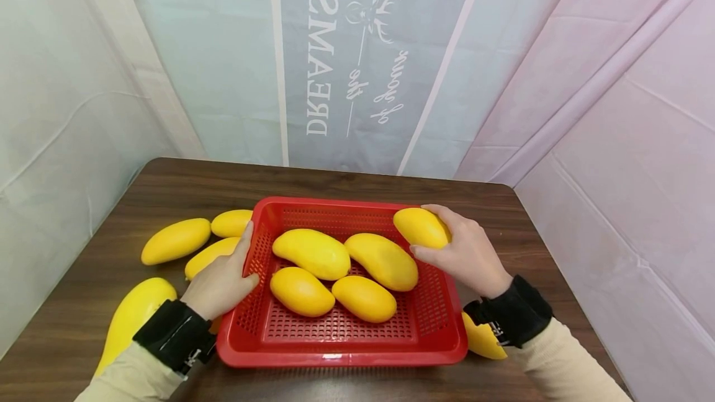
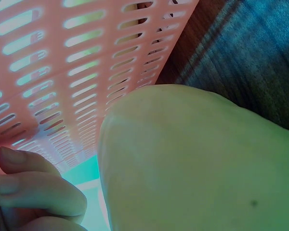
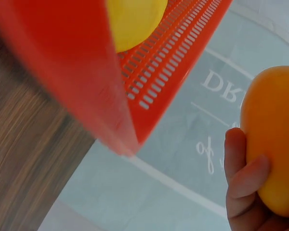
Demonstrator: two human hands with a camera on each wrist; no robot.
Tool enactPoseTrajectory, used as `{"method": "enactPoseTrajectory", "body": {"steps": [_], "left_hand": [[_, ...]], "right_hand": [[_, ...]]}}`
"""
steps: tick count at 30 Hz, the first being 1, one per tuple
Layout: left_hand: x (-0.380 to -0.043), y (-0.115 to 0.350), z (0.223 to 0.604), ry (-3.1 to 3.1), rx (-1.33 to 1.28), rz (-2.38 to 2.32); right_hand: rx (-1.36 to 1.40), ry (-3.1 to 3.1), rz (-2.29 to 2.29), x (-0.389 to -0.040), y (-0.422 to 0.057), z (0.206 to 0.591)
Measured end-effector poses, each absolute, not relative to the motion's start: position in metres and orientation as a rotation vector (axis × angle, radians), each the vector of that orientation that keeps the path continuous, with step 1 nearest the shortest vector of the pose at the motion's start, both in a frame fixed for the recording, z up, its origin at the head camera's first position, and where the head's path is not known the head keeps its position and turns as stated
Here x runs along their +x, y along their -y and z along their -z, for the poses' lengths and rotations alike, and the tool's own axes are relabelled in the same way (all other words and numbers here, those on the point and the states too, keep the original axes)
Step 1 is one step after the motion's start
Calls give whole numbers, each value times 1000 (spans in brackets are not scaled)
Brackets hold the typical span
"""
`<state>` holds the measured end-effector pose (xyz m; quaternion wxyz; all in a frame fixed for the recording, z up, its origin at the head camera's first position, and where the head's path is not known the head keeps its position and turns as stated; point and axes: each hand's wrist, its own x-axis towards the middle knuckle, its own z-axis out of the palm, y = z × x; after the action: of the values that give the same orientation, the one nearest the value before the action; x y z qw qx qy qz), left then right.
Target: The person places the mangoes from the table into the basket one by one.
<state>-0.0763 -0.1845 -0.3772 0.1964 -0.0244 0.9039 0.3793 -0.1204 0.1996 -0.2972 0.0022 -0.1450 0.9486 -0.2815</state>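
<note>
A red perforated plastic basket stands on the table with several yellow mangoes lying in it, among them a large mango. My left hand grips the basket's left rim, thumb over the edge; in the left wrist view its curled fingers are beside the slotted outer wall. Above the basket's back right corner, my right hand holds another mango, with fingers and thumb around it. The right wrist view shows this held mango raised beside the basket's rim.
Several mangoes lie left of the basket, including one at the far left and a larger one near my left wrist. One mango sits right of the basket. A printed curtain hangs behind the wooden table.
</note>
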Motion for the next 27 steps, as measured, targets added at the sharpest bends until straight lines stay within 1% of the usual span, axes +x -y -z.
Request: {"method": "enactPoseTrajectory", "body": {"steps": [10, 27], "left_hand": [[-76, 184, 378, -2539, -67, -1052], [-76, 185, 381, -2527, -70, -1087]], "right_hand": [[-487, -2924, 896, -121, -184, 305], [-562, -2836, 913, -118, -144, 319]]}}
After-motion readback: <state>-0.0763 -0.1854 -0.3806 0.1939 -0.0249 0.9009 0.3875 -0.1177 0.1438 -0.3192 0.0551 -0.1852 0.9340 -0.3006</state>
